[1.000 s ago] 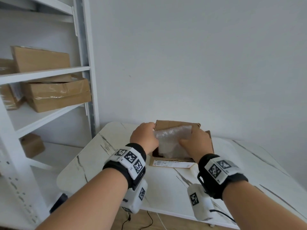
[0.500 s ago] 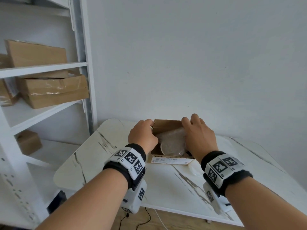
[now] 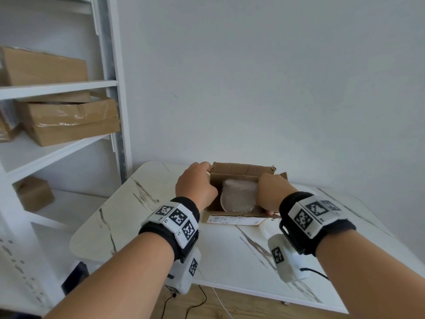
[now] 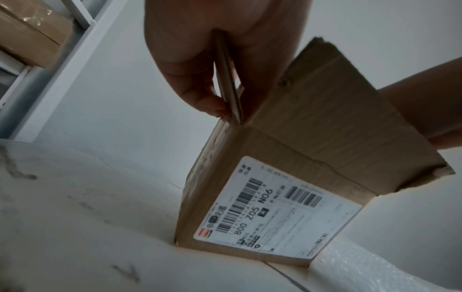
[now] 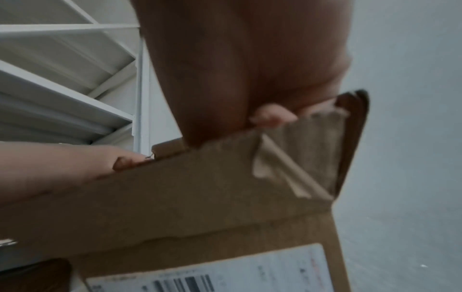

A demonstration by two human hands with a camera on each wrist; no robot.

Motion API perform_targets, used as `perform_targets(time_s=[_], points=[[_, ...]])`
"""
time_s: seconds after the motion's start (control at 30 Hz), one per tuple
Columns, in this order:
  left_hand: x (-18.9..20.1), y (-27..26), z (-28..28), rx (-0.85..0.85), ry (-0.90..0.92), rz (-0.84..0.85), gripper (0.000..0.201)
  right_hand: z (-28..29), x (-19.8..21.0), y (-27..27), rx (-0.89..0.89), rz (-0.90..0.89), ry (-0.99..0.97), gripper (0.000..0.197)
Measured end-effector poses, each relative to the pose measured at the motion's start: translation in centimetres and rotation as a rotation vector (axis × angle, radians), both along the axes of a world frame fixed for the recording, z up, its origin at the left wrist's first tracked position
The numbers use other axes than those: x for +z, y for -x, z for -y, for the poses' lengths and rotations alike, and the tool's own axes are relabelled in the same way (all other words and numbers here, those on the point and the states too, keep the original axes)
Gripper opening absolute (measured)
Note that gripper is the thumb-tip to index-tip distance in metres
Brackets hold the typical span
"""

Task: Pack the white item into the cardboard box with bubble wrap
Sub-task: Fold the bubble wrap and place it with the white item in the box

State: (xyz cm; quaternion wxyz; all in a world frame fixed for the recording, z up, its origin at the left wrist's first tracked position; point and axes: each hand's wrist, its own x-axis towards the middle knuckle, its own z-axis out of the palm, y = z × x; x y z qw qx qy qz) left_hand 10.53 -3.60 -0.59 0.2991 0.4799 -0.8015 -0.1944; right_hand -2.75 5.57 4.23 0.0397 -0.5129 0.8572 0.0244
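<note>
An open cardboard box [image 3: 241, 171] with a shipping label [image 4: 275, 217] stands on the marble table [image 3: 230, 249]. Inside it lies the white item wrapped in bubble wrap [image 3: 239, 198]. My left hand [image 3: 195, 185] is at the box's left side and pinches the upright left flap [image 4: 228, 89] between thumb and fingers. My right hand [image 3: 272, 192] is at the box's right side. Its fingers [image 5: 272, 116] curl over the flap edge [image 5: 350, 138] there. Both palms hide parts of the box's side walls.
A white shelf unit [image 3: 110, 111] at the left holds several cardboard boxes [image 3: 69, 120]. A loose strip of bubble wrap [image 4: 375, 272] lies on the table in front of the box. The wall stands close behind the table. Cables hang below the table's front edge.
A second ago both hands were pressing the bubble-wrapped item down into the box. It now lies inside, and the hands have moved out to the left and right flaps.
</note>
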Motion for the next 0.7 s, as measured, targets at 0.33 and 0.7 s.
perform_targets(time_s=[0.33, 0.7], points=[[-0.3, 0.2, 0.1, 0.008, 0.045, 0.01, 0.037, 1.6, -0.8, 0.1, -0.105, 0.09, -0.202, 0.06], [-0.2, 0.6, 0.2, 0.028, 0.055, 0.014, 0.028, 0.6, -1.5, -0.4, 0.601, -0.31, 0.144, 0.067]])
